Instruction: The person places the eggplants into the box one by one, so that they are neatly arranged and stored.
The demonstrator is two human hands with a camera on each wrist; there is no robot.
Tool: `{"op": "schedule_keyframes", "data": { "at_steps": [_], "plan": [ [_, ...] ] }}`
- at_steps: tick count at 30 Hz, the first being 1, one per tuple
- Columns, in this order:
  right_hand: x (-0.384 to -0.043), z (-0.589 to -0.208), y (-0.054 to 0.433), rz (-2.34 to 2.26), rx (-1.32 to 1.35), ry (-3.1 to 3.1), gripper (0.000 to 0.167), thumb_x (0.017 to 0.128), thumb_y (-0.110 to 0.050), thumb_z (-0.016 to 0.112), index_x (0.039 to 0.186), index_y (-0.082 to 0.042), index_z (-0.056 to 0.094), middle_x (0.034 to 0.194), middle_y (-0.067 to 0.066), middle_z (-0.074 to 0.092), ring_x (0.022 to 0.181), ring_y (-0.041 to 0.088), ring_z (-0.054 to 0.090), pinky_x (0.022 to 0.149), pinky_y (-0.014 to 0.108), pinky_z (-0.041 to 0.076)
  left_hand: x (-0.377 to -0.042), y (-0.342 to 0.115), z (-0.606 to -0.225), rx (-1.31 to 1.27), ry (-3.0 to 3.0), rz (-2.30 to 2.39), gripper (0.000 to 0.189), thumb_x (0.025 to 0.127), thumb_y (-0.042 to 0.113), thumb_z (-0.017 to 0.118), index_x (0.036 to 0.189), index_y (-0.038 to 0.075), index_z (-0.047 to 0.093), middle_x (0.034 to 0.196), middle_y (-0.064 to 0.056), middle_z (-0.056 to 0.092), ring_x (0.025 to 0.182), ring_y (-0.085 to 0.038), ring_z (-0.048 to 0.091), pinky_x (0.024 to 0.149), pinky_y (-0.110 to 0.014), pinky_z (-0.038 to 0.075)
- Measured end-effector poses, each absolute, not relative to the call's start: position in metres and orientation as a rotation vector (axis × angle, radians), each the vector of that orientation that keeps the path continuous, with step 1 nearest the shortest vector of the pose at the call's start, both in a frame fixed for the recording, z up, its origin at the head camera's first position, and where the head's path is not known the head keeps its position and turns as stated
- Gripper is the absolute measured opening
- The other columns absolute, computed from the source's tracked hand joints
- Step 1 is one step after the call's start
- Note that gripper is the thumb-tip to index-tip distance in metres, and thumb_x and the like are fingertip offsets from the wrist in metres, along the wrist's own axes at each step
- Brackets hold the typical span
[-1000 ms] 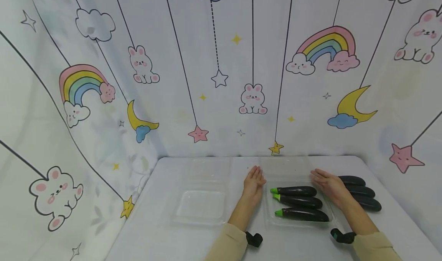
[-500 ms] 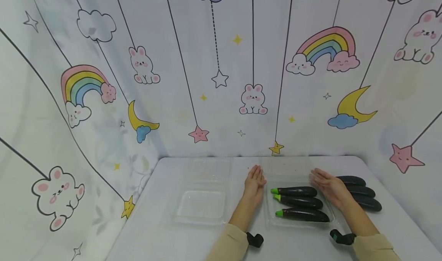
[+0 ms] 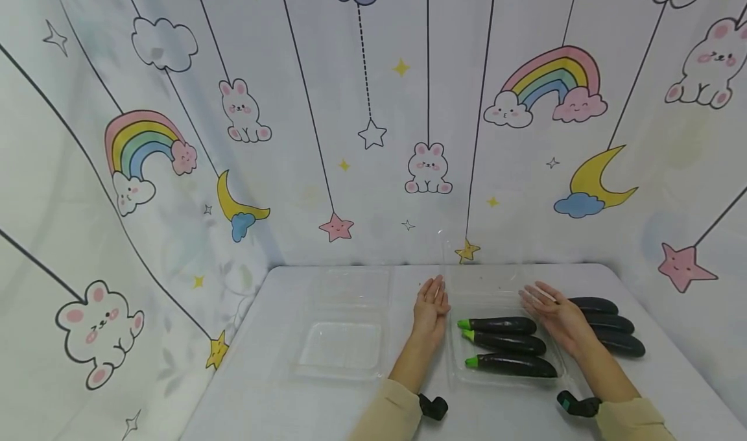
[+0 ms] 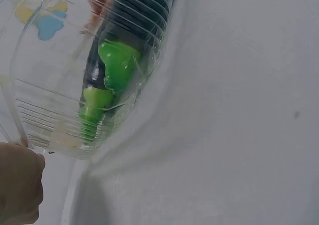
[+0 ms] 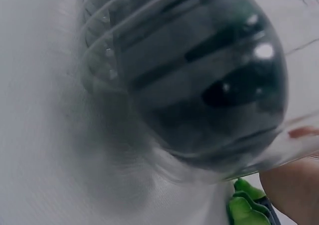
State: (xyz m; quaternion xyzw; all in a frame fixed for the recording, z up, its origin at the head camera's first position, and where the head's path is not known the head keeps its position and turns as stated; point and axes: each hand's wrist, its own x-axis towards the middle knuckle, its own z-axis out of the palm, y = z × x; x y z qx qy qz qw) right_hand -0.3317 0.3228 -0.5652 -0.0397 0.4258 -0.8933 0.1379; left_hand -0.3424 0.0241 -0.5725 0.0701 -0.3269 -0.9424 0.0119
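Head view: left grip [image 3: 430, 314] and right grip [image 3: 557, 316], both unclenched, flank a clear container [image 3: 458, 353] holding three eggplants [image 3: 509, 344].

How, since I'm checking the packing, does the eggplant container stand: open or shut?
Open: in the head view, its clear lid sits beyond the base, not over the three eggplants.

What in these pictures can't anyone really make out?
Left ends of the loose eggplants: head view, behind the right hand.
Most of the left hand: left wrist view, cut off by the left edge.
Far ends of the boxed eggplants: left wrist view, cut off by the top edge.
Whether the right hand touches the clear lid: head view, plastic edges too faint.
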Motion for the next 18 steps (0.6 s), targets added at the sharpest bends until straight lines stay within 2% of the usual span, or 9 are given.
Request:
{"op": "schedule_keyframes", "data": {
  "at_steps": [1, 4, 6, 9, 11, 14, 18],
  "plan": [
    [-0.3315, -0.5654, 0.3224, -2.590, -0.105, 1.213, 0.055, 0.108, 0.012, 0.036, 0.152, -0.021, 0.032, 0.171, 0.014, 0.012, 0.138, 0.018, 0.056, 0.126, 0.041, 0.017, -0.3422, 0.0247, -0.5729, 0.216, -1.014, -2.928, 0.091, 0.070, -0.039, 0.032, 0.155, -0.005, 0.031, 0.157, -0.020, 0.048, 0.151, -0.035, 0.038, 0.125, -0.043, 0.030],
    [-0.3311, -0.5666, 0.3215, -2.612, -0.080, 1.192, 0.054, 0.108, 0.011, 0.037, 0.151, -0.021, 0.029, 0.171, 0.014, 0.014, 0.143, 0.020, 0.051, 0.126, 0.043, 0.018, -0.3418, 0.0265, -0.5747, 0.220, -0.988, -2.907, 0.091, 0.069, -0.039, 0.032, 0.153, -0.005, 0.034, 0.151, -0.020, 0.055, 0.146, -0.034, 0.046, 0.122, -0.043, 0.035],
    [-0.3300, -0.5675, 0.3216, -2.634, -0.083, 1.127, 0.049, 0.110, 0.008, 0.036, 0.149, -0.020, 0.026, 0.166, 0.013, 0.025, 0.147, 0.021, 0.046, 0.127, 0.043, 0.016, -0.3411, 0.0278, -0.5758, 0.233, -0.962, -2.897, 0.089, 0.068, -0.039, 0.032, 0.151, -0.005, 0.036, 0.147, -0.020, 0.058, 0.143, -0.033, 0.050, 0.121, -0.043, 0.038],
    [-0.3274, -0.5706, 0.3231, -2.709, -0.133, 0.917, 0.035, 0.112, 0.000, 0.033, 0.145, -0.012, 0.033, 0.155, 0.014, 0.044, 0.151, 0.029, 0.039, 0.128, 0.047, 0.009, -0.3398, 0.0293, -0.5773, 0.237, -0.934, -2.885, 0.088, 0.068, -0.038, 0.032, 0.149, -0.006, 0.038, 0.143, -0.021, 0.060, 0.139, -0.032, 0.054, 0.120, -0.044, 0.039],
    [-0.3260, -0.5721, 0.3246, -2.740, -0.168, 0.771, 0.027, 0.114, -0.007, 0.032, 0.139, -0.007, 0.042, 0.147, 0.017, 0.053, 0.150, 0.034, 0.040, 0.128, 0.048, 0.007, -0.3388, 0.0300, -0.5774, 0.231, -0.925, -2.874, 0.088, 0.067, -0.038, 0.032, 0.149, -0.006, 0.039, 0.141, -0.022, 0.061, 0.137, -0.032, 0.056, 0.120, -0.044, 0.039],
    [-0.3253, -0.5727, 0.3259, -2.755, -0.183, 0.640, 0.027, 0.115, -0.017, 0.036, 0.129, -0.001, 0.052, 0.142, 0.023, 0.058, 0.146, 0.040, 0.045, 0.128, 0.050, 0.009, -0.3379, 0.0304, -0.5772, 0.215, -0.913, -2.861, 0.088, 0.067, -0.039, 0.032, 0.149, -0.007, 0.038, 0.134, -0.020, 0.063, 0.134, -0.032, 0.057, 0.119, -0.044, 0.040],
    [-0.3261, -0.5706, 0.3253, -2.721, -0.143, 0.657, 0.031, 0.114, -0.026, 0.045, 0.115, 0.001, 0.060, 0.141, 0.020, 0.061, 0.141, 0.036, 0.052, 0.128, 0.047, 0.013, -0.3373, 0.0305, -0.5762, 0.218, -0.880, -2.858, 0.087, 0.067, -0.039, 0.033, 0.148, -0.008, 0.039, 0.117, -0.012, 0.068, 0.131, -0.031, 0.061, 0.117, -0.042, 0.043]
  ]
}}
